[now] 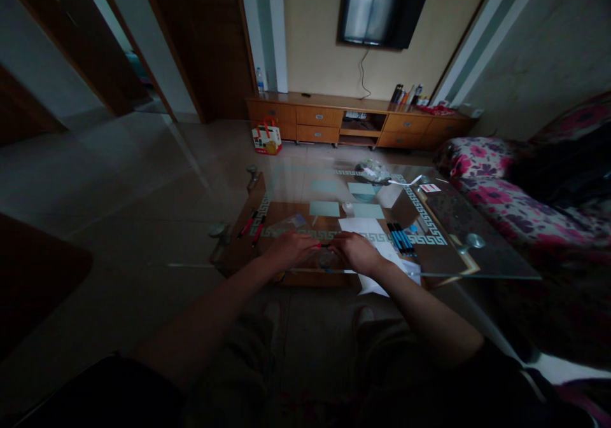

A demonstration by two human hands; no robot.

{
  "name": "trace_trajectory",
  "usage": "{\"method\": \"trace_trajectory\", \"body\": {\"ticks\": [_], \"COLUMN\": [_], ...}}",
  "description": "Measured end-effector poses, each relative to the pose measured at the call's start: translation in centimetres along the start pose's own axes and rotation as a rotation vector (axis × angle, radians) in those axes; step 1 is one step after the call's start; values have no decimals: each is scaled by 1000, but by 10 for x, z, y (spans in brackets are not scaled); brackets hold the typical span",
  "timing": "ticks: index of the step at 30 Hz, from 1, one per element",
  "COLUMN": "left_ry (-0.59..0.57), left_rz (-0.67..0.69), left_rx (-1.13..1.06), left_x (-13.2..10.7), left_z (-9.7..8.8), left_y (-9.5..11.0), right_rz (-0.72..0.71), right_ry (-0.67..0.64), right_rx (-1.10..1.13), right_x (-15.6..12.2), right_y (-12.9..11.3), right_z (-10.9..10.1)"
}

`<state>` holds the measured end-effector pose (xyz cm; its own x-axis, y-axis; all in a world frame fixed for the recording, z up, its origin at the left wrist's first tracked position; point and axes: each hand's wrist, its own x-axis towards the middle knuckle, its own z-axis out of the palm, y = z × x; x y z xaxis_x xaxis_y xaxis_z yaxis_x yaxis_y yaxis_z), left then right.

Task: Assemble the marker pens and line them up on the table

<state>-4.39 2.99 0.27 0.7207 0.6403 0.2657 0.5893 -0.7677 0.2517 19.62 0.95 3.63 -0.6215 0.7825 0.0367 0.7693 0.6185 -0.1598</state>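
Observation:
Both my hands meet over the near edge of a glass coffee table (477, 269). My left hand (291, 250) and my right hand (356, 253) are closed, fingers pinched on a thin red pen (323, 245) held between them. White paper sheets (367, 227) lie just beyond and under my right hand. A row of blue and black pens (400, 237) lies to the right of the paper. Two red pens (252, 224) lie on the table to the left.
Pale green cards (324, 208) lie mid-table, with a plastic bag (372, 172) at the far end. A floral sofa (506, 193) stands right. A wooden cabinet (358, 119) under a wall television (382, 8) lines the far wall. Tiled floor spreads left.

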Motion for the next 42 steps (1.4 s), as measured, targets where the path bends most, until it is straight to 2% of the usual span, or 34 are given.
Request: {"method": "trace_trajectory", "body": {"ticks": [17,34,42], "left_ry": [-35,-17,-13], "left_rz": [-61,-57,-62], "left_rx": [-40,-91,-59], "left_x": [0,-1,-3], "left_z": [-2,-2,2], "left_y": [6,7,3], "right_rz": [12,72,27], "right_ry": [0,119,167], "right_rx": [1,116,218], "right_x": [-1,-2,-2], "right_y": [-1,4,8], "right_z": [-3,7,12]}}
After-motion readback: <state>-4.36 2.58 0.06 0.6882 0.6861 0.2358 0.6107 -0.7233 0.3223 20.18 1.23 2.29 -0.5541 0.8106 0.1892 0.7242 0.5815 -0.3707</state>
